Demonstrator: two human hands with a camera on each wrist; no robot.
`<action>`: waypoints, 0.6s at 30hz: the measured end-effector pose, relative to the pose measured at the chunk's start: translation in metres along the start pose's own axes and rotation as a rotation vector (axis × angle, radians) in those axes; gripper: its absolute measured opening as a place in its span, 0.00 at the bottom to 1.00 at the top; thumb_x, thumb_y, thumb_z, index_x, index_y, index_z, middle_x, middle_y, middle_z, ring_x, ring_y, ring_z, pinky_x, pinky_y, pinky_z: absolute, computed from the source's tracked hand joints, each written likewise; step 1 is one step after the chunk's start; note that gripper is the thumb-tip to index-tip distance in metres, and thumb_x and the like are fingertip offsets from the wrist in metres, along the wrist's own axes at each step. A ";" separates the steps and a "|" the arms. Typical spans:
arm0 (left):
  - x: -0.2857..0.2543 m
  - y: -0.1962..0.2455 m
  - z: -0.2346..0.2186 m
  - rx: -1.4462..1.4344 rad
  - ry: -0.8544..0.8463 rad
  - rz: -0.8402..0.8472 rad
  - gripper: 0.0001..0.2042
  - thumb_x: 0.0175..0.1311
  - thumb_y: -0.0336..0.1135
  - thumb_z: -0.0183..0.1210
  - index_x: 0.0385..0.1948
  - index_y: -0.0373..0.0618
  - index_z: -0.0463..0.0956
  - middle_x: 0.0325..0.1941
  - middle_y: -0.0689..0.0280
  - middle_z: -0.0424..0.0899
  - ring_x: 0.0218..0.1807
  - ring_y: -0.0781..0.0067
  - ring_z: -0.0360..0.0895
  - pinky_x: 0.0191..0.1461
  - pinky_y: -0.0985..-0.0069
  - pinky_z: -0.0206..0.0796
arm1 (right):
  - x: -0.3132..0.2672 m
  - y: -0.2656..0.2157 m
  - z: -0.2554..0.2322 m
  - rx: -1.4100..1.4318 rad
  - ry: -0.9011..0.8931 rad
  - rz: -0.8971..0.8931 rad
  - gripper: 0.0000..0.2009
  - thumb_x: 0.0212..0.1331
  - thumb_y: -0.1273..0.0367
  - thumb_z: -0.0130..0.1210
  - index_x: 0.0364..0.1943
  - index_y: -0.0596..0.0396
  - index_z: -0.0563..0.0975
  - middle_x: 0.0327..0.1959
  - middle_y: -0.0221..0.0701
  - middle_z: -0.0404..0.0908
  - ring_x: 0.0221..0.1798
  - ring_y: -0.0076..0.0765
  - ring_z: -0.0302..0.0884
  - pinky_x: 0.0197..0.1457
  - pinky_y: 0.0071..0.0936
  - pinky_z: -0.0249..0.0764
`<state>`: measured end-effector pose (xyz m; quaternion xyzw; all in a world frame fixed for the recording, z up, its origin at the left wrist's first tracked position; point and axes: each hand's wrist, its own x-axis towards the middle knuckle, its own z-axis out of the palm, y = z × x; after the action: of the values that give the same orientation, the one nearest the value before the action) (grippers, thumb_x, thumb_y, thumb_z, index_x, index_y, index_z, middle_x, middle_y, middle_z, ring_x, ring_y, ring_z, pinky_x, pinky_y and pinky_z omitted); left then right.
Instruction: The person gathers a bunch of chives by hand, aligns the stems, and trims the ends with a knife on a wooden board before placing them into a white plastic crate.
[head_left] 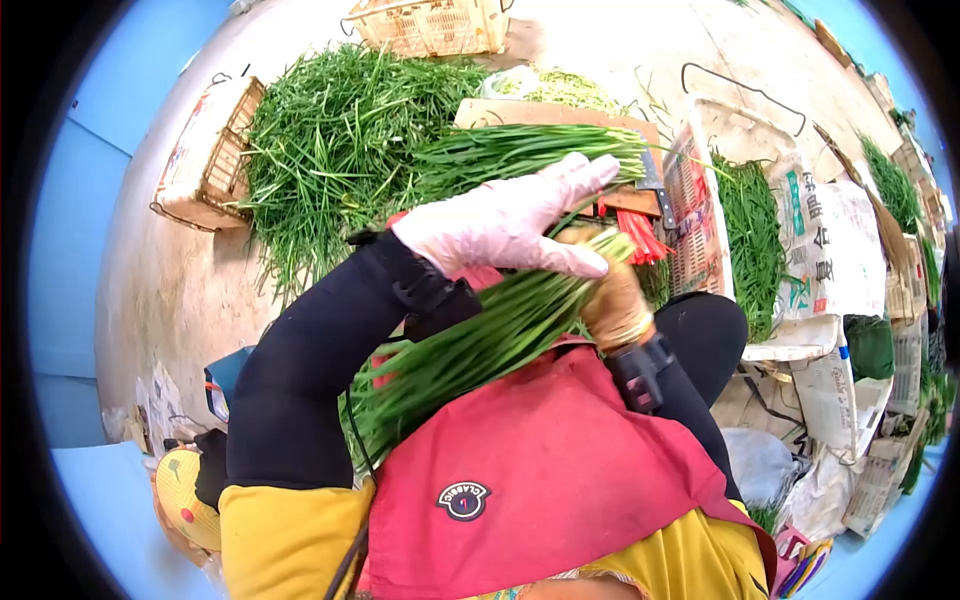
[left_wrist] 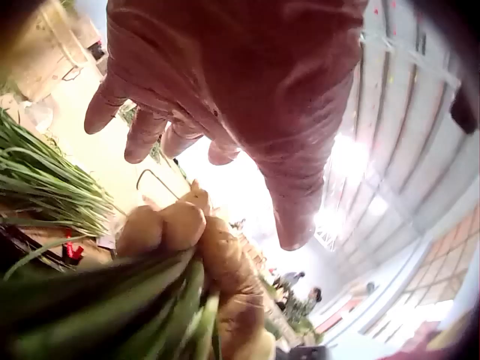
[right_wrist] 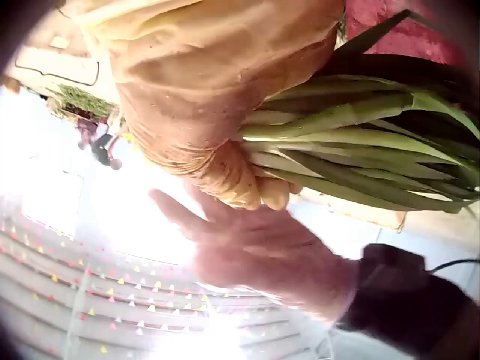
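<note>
In a pinkish-white glove, my left hand [head_left: 500, 222] is held flat with straight fingers and the thumb apart, just above the stalk ends of a bunch of green leaves [head_left: 490, 325]. My right hand [head_left: 612, 300], in a yellowish glove, grips that bunch near its pale ends; the leaves trail over the lap. In the left wrist view the left palm [left_wrist: 240, 82] holds nothing. The right wrist view shows the right fingers [right_wrist: 225, 176] curled round the bunch [right_wrist: 360, 139]. Whether the left hand touches the stalks cannot be told.
Another bunch [head_left: 530, 150] lies on a wooden board [head_left: 490, 112], beside a knife [head_left: 650, 175] and red strips [head_left: 642, 235]. A large heap of greens [head_left: 340, 140] is on the floor. Baskets stand at the left [head_left: 205, 160], top [head_left: 435, 28] and right [head_left: 700, 215].
</note>
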<state>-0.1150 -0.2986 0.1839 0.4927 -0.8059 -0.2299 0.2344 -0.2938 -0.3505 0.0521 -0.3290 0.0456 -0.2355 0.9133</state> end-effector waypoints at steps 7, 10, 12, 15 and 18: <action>-0.080 0.004 0.042 -0.164 -0.100 -0.331 0.41 0.57 0.33 0.61 0.74 0.58 0.49 0.54 0.51 0.80 0.51 0.51 0.81 0.54 0.64 0.70 | -0.049 -0.133 0.010 -0.094 0.339 -0.672 0.07 0.64 0.68 0.57 0.40 0.56 0.79 0.38 0.33 0.82 0.46 0.38 0.81 0.60 0.48 0.75; -0.129 -0.030 0.040 0.059 -0.004 -0.391 0.21 0.61 0.30 0.58 0.58 0.49 0.75 0.46 0.53 0.84 0.47 0.54 0.82 0.52 0.67 0.72 | -0.084 -0.179 -0.007 -0.155 0.362 -0.834 0.09 0.66 0.69 0.54 0.46 0.57 0.80 0.41 0.35 0.84 0.50 0.40 0.81 0.62 0.51 0.74; -0.139 -0.015 0.020 0.040 -0.001 -0.513 0.17 0.63 0.29 0.57 0.54 0.45 0.77 0.45 0.54 0.85 0.47 0.56 0.83 0.50 0.67 0.73 | -0.101 -0.205 -0.016 -0.163 0.431 -0.913 0.10 0.66 0.68 0.54 0.46 0.58 0.80 0.42 0.37 0.85 0.50 0.40 0.81 0.61 0.47 0.76; -0.165 -0.038 0.010 -0.005 0.160 -0.477 0.16 0.65 0.30 0.57 0.55 0.41 0.76 0.41 0.62 0.85 0.38 0.76 0.80 0.48 0.79 0.73 | -0.124 -0.234 -0.017 -0.177 0.402 -0.943 0.10 0.67 0.68 0.54 0.45 0.61 0.80 0.43 0.40 0.85 0.49 0.40 0.82 0.59 0.40 0.78; -0.167 -0.045 -0.007 -0.204 0.403 -0.574 0.16 0.65 0.26 0.58 0.55 0.42 0.77 0.45 0.68 0.84 0.43 0.81 0.78 0.50 0.80 0.71 | -0.131 -0.247 -0.009 -0.190 0.474 -1.006 0.09 0.65 0.70 0.56 0.45 0.57 0.81 0.42 0.37 0.85 0.51 0.40 0.81 0.58 0.43 0.79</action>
<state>-0.0124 -0.1676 0.1372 0.7084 -0.5453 -0.2636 0.3625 -0.5110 -0.4616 0.1899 -0.3290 0.1080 -0.7042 0.6199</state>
